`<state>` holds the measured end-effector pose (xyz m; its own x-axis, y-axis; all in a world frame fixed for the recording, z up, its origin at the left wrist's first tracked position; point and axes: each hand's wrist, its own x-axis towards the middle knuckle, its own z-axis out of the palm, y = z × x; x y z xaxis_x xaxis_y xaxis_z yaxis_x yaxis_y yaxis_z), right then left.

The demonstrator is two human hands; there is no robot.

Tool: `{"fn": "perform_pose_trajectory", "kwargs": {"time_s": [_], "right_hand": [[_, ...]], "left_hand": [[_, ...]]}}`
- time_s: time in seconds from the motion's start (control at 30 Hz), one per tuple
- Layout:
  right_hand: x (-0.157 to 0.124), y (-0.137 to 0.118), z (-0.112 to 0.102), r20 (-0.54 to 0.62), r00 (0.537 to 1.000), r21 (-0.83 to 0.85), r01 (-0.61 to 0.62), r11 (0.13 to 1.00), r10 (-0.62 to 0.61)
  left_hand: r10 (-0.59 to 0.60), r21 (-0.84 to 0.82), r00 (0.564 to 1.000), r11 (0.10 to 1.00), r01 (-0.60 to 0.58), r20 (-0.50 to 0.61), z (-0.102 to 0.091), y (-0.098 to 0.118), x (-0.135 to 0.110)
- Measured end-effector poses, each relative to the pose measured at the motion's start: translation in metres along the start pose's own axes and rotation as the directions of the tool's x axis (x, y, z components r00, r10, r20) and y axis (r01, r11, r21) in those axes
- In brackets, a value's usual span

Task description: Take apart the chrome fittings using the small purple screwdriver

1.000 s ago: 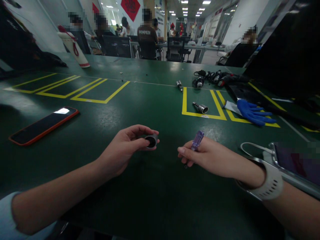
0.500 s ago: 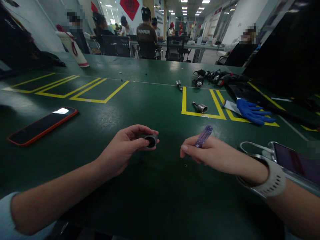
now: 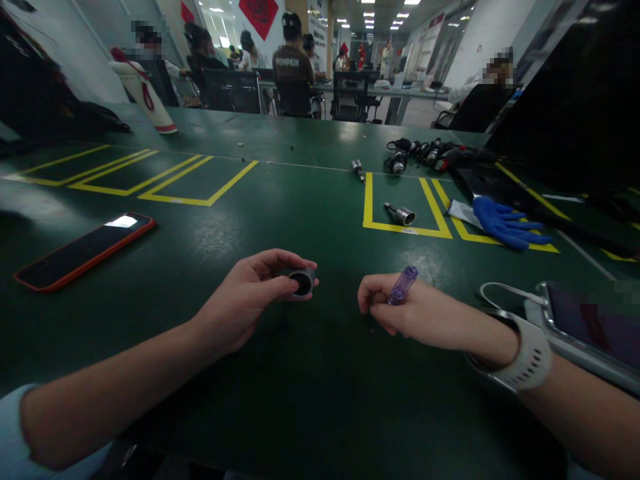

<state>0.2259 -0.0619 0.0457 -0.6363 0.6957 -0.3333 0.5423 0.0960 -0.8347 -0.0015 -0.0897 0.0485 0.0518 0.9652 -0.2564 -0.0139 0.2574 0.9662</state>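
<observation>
My left hand grips a short dark metal cylinder with its open end turned toward me, held just above the green table. My right hand is closed around a small screwdriver with a clear purple handle, whose tip points down at the table. A tiny screw lies on the table just below that hand. The two hands are about a hand's width apart.
A phone in a red case lies at left. A metal cylinder sits inside a yellow-taped box, a blue glove to its right, more parts behind. A second phone with cable lies at right. Other people sit at far desks.
My right hand has shifted slightly left and back toward the screw, and the purple handle has tilted lower. The left hand and its cylinder have stayed put.
</observation>
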Motion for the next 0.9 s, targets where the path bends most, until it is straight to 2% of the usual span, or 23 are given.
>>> {"fn": "perform_pose_trajectory", "kwargs": {"time_s": [0.13, 0.23, 0.33, 0.4, 0.5, 0.53, 0.6, 0.63, 0.67, 0.73, 0.8, 0.9], "right_hand": [[0.009, 0.011, 0.005, 0.014, 0.999, 0.264, -0.047, 0.963, 0.045], [0.015, 0.018, 0.01, 0.047, 0.998, 0.552, -0.053, 0.832, 0.032], [0.017, 0.016, 0.015, 0.011, 0.999, 0.737, 0.027, 0.676, -0.052], [0.014, 0.012, 0.018, -0.085, 0.989, 0.764, 0.142, 0.629, -0.121], [0.007, 0.004, 0.026, -0.276, 0.926, 0.641, 0.377, 0.669, -0.257], [0.005, 0.002, 0.029, -0.328, 0.892, 0.55, 0.449, 0.704, -0.313], [0.0, -0.002, 0.036, -0.378, 0.852, 0.304, 0.484, 0.821, -0.362], [-0.002, -0.004, 0.039, -0.398, 0.818, 0.159, 0.507, 0.847, -0.415], [-0.004, -0.005, 0.041, -0.422, 0.772, 0.018, 0.531, 0.847, -0.475], [-0.006, -0.006, 0.045, -0.408, 0.719, -0.218, 0.522, 0.825, -0.563], [-0.006, -0.006, 0.048, -0.378, 0.693, -0.346, 0.508, 0.788, -0.613], [-0.003, -0.006, 0.049, -0.343, 0.685, -0.416, 0.503, 0.758, -0.643]], "left_hand": [[0.008, -0.04, 1.0, 0.999, -0.008, 0.013, 0.0, 0.001, -0.001], [-0.003, -0.053, 1.0, 0.999, 0.002, -0.008, 0.0, 0.002, -0.002], [-0.004, -0.035, 1.0, 0.999, 0.003, -0.008, 0.001, 0.002, -0.003], [0.006, -0.011, 1.0, 1.0, -0.006, 0.001, 0.0, 0.0, -0.003], [0.019, 0.034, 1.0, 0.999, -0.02, 0.022, 0.0, -0.003, -0.004], [0.023, 0.045, 0.999, 0.999, -0.025, 0.037, 0.0, -0.004, -0.004], [0.027, 0.054, 0.997, 0.998, -0.031, 0.073, 0.001, -0.006, -0.005], [0.025, 0.055, 0.996, 0.998, -0.03, 0.087, 0.002, -0.006, -0.006], [0.025, 0.055, 0.995, 0.998, -0.03, 0.094, 0.003, -0.006, -0.006], [0.021, 0.057, 0.995, 0.998, -0.027, 0.094, 0.005, -0.006, -0.007], [0.021, 0.062, 0.996, 0.998, -0.027, 0.09, 0.007, -0.005, -0.009], [0.023, 0.07, 0.996, 0.997, -0.03, 0.089, 0.009, -0.003, -0.01]]}}
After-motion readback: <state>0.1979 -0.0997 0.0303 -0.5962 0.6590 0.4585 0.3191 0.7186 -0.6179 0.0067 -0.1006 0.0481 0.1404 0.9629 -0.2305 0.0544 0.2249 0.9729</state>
